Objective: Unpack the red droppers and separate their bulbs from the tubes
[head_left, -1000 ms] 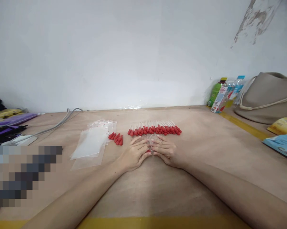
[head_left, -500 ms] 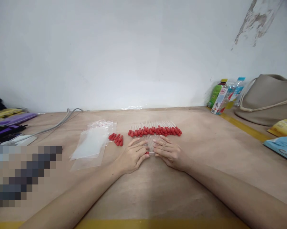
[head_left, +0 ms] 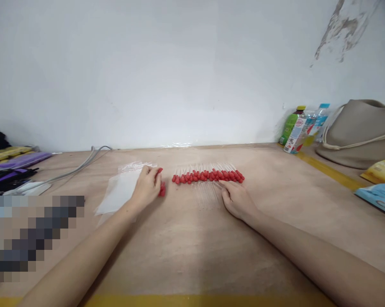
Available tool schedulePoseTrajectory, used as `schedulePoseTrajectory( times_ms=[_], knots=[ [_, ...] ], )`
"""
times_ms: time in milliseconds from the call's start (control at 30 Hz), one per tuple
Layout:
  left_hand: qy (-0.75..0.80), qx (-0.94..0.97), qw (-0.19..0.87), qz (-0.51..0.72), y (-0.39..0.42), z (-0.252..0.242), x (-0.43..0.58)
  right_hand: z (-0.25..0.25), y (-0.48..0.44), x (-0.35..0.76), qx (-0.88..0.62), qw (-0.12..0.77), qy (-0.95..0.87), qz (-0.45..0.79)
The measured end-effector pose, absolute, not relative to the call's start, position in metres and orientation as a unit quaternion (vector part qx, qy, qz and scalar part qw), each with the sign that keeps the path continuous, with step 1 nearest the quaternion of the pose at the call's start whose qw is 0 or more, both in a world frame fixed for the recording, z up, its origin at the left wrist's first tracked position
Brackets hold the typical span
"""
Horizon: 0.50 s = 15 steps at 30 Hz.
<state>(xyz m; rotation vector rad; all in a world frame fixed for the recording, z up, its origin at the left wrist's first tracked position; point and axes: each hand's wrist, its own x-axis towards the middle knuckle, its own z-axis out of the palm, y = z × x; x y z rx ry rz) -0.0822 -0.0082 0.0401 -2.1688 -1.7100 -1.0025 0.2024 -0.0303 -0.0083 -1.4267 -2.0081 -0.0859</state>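
Observation:
A row of droppers with red rubber caps [head_left: 208, 175] lies across the middle of the wooden table [head_left: 195, 251]. Just in front of the row lie several bare clear tubes [head_left: 205, 195]. My right hand [head_left: 236, 198] rests flat beside these tubes, fingers stretched toward the row, holding nothing. A small pile of loose red caps [head_left: 162, 189] sits left of the row. My left hand [head_left: 146, 187] is over that pile, fingers curled, with a red cap pinched at its fingertips. Part of the pile is hidden under it.
Clear plastic bags [head_left: 117, 194] lie under and left of my left hand. A grey cable [head_left: 74, 168] and purple and black items [head_left: 13, 166] sit far left. Drink bottles [head_left: 296, 128], a beige bag [head_left: 360, 132] and snack packets [head_left: 380, 187] stand at the right.
Both hands were together over the clear tubes. My left hand has swung left to the loose red caps and closed on one. My right hand shifted slightly right and stays by the tubes.

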Motion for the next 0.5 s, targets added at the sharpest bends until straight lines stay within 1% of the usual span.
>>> schedulePoseTrajectory(
  times_ms=[67,200,300,367,500],
  knots=[
    [-0.616,-0.712,0.087,-0.324,0.007,0.043,-0.103,-0.007,-0.03,0.202,-0.562,0.332,-0.757,-0.021],
    [-0.669,-0.678,-0.034,-0.301,0.02,0.045,-0.129,-0.005,-0.032,0.2,-0.584,0.32,-0.746,-0.013],
    [-0.676,-0.67,-0.105,-0.288,0.019,0.043,-0.133,-0.005,-0.034,0.198,-0.584,0.316,-0.747,-0.026],
    [-0.676,-0.67,-0.119,-0.283,0.017,0.043,-0.131,-0.005,-0.035,0.197,-0.582,0.315,-0.749,-0.03],
    [-0.692,-0.644,-0.076,-0.316,0.015,0.049,-0.126,-0.004,-0.038,0.194,-0.571,0.32,-0.756,-0.013]
  ],
)
